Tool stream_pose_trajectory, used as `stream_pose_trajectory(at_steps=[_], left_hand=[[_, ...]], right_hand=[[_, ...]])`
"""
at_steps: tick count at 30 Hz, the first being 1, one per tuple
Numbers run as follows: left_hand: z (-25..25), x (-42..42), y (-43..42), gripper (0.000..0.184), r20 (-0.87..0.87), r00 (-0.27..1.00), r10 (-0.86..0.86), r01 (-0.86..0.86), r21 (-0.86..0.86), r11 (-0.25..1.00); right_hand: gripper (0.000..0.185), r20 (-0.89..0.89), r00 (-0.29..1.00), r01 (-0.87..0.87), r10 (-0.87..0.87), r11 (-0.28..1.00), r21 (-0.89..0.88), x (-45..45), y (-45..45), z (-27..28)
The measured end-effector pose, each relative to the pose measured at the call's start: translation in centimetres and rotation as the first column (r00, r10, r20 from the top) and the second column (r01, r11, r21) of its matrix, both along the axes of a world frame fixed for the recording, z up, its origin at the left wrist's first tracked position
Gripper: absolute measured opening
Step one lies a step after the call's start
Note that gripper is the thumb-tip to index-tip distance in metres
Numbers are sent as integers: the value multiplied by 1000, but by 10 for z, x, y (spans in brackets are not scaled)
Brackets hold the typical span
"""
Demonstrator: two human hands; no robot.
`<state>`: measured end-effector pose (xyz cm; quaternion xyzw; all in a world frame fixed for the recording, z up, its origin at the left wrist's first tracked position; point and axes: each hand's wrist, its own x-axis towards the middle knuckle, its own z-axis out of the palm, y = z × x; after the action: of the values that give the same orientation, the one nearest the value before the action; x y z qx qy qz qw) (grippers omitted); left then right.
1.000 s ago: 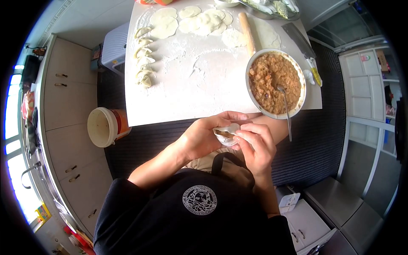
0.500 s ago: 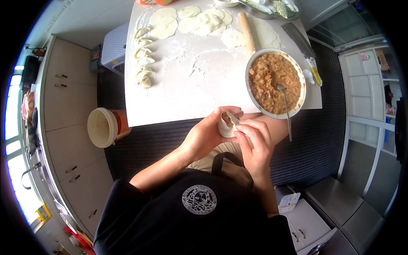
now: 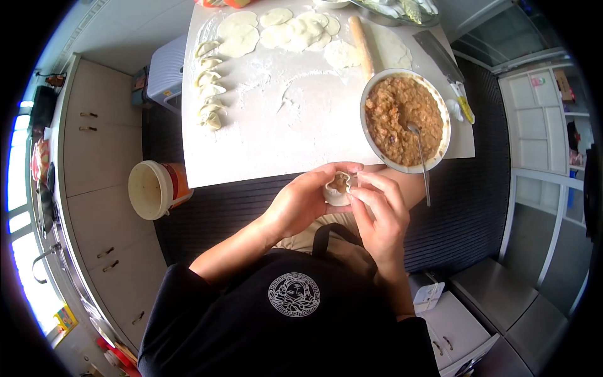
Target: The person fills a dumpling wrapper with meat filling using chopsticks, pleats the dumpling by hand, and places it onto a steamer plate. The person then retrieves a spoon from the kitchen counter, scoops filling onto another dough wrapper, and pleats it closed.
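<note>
A dumpling [image 3: 337,195], its wrapper part folded with brown filling showing in the opening, sits between my hands just off the table's front edge. My left hand [image 3: 301,196] cups it from the left, fingers curled behind it. With thumb and fingertips, my right hand [image 3: 382,210] pinches the right side of the wrapper. To the upper right, the bowl of meat filling [image 3: 370,146] stands at the table corner with a metal spoon [image 3: 423,164] in it. A row of folded dumplings [image 3: 209,91] lies along the table's left side.
Flat round wrappers [image 3: 295,34] lie at the back of the floured table [image 3: 264,151]. A rolling pin [image 3: 362,49] rests behind the bowl, with a cleaver [image 3: 438,55] to its right. An open bucket [image 3: 151,188] stands on the floor at left.
My right fingers have shifted along the wrapper's edge, and the dumpling has turned a little so its opening faces up more. The view has moved slightly.
</note>
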<state>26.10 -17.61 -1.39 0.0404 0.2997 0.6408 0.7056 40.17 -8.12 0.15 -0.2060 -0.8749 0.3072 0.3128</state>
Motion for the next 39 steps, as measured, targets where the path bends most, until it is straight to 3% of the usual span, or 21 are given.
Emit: stream_pose_trajectory(at_steps=[9,15,24,27,30,33,39], left_hand=[[13,-6,2,55,-44,996,-72,70,-39,997],[7,-10,4,58,96,977,-190,191,-2,982],[4,-9,1,44,69,994,-88,91,-41,995],[-6,-8,-2,41,113,991,-64,61,31,998],[-4,-8,-3,35,92,992,-85,81,40,996],[-1,-7,-1,36,60,995,-84,82,28,996],[-3,-6,1,42,26,995,-95,94,46,995]], right_hand=[[16,-17,998,-58,58,998,14,4,-1,0],[14,-57,990,-130,131,991,22,6,4,-5],[16,-83,995,-64,56,994,-88,9,0,-3],[16,-163,987,-38,10,986,-164,11,-2,-11],[19,-133,991,-39,18,987,-156,10,-1,-9],[20,-78,995,50,-68,976,-212,3,-7,1],[16,-27,1000,-3,0,992,-126,13,-2,-13]])
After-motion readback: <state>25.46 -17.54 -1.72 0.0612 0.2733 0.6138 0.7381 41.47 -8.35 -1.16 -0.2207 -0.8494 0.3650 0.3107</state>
